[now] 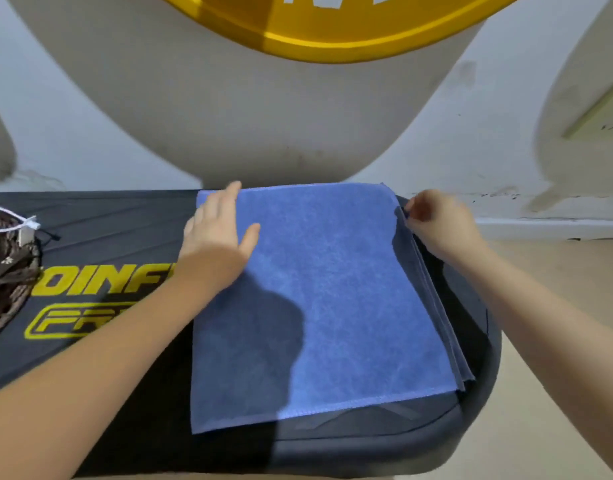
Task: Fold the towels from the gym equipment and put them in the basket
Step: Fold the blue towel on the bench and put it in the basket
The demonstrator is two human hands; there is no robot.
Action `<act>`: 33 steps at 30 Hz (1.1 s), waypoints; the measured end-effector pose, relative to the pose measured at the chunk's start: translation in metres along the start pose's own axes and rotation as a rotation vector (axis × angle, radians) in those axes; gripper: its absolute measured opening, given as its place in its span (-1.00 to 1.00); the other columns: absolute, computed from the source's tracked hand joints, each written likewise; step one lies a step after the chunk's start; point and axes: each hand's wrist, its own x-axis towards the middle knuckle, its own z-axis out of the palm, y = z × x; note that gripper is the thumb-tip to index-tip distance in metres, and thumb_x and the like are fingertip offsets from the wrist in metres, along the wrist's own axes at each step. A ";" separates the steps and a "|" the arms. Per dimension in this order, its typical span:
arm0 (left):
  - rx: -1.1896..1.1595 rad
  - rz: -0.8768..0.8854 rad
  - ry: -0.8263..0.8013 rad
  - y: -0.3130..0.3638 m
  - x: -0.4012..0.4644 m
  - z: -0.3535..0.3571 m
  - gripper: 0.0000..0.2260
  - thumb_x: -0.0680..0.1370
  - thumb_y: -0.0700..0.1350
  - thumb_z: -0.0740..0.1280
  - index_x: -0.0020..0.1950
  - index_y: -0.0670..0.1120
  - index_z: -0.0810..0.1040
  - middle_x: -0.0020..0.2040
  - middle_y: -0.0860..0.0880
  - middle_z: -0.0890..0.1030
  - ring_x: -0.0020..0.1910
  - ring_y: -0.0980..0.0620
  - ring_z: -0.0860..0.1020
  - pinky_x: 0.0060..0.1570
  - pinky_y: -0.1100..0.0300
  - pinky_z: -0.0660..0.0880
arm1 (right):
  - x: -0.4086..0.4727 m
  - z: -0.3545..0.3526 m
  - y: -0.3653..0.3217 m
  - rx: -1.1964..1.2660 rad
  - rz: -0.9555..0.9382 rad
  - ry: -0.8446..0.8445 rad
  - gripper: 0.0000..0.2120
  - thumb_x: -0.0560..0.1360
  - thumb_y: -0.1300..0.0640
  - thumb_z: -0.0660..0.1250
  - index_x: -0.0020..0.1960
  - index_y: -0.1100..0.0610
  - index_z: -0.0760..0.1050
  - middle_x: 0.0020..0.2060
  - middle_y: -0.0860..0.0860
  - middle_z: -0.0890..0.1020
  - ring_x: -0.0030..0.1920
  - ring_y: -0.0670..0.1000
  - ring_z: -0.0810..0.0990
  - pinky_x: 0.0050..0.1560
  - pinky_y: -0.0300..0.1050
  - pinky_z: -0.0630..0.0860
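— Towel [332, 289]: blue, folded flat in layers on the black padded desk [125, 216], stacked edges along its right side.

— Which step?

— Mid-fold, I judge. Left hand [216, 233] presses flat and open near the far left corner; right hand [436, 223] pinches the far right edge.

— Next?

— Probably another fold, then across free desk to the basket [7, 265] at far left.

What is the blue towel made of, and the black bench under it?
The blue towel looks like soft, matte microfibre or terry cloth: fuzzy mottled nap, stitched hem, thin layered edges. The black bench seems padded vinyl or faux leather: smooth, faint sheen, pressed ridges, printed yellow lettering. Neither is certain by sight alone.
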 end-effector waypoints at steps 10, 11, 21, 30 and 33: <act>0.140 0.109 -0.120 -0.001 -0.072 0.030 -0.16 0.37 0.32 -0.15 0.51 -0.18 0.08 0.53 -0.17 0.10 0.52 -0.13 0.08 0.46 0.02 0.00 | -0.046 -0.001 0.016 -0.012 0.219 -0.131 -0.73 0.41 0.15 0.37 -0.18 0.40 0.55 -0.40 0.14 0.49 -0.33 0.09 0.45 -0.27 -0.09 0.39; 0.134 0.094 -0.131 -0.002 -0.076 0.028 -0.15 0.37 0.33 -0.16 0.51 -0.18 0.08 0.53 -0.17 0.07 0.52 -0.13 0.06 0.46 0.03 -0.01 | -0.049 0.001 0.015 -0.033 0.235 -0.134 -0.71 0.42 0.14 0.37 -0.26 0.40 0.51 -0.42 0.15 0.48 -0.37 0.09 0.43 -0.31 -0.14 0.34; 0.241 0.162 -0.220 -0.011 -0.116 0.016 -0.34 0.53 0.21 0.03 0.24 -0.34 0.48 0.26 -0.35 0.48 0.21 -0.36 0.48 0.14 -0.25 0.38 | -0.057 0.009 0.004 -0.121 0.186 -0.082 -0.75 0.46 0.25 0.27 -0.37 0.23 0.32 -0.50 0.08 0.30 -0.46 0.07 0.26 -0.47 -0.18 0.16; 0.296 0.362 -0.332 -0.026 -0.140 -0.006 -0.28 0.43 0.37 0.07 0.20 -0.23 0.50 0.33 -0.26 0.44 0.28 -0.25 0.47 0.24 -0.12 0.35 | -0.052 -0.004 0.011 0.026 0.194 0.009 -0.89 0.52 0.21 0.25 -0.11 0.27 0.42 -0.15 0.20 0.51 -0.03 0.21 0.51 -0.15 -0.03 0.38; 0.242 0.437 -0.277 -0.029 -0.148 -0.016 -0.47 0.28 0.32 0.23 -0.08 -0.12 0.48 0.15 -0.16 0.54 0.14 -0.13 0.52 0.16 0.00 0.42 | -0.060 -0.009 0.008 0.048 0.214 -0.013 -0.75 0.53 0.21 0.25 0.01 0.43 0.49 -0.10 0.37 0.56 -0.04 0.30 0.54 -0.08 0.10 0.49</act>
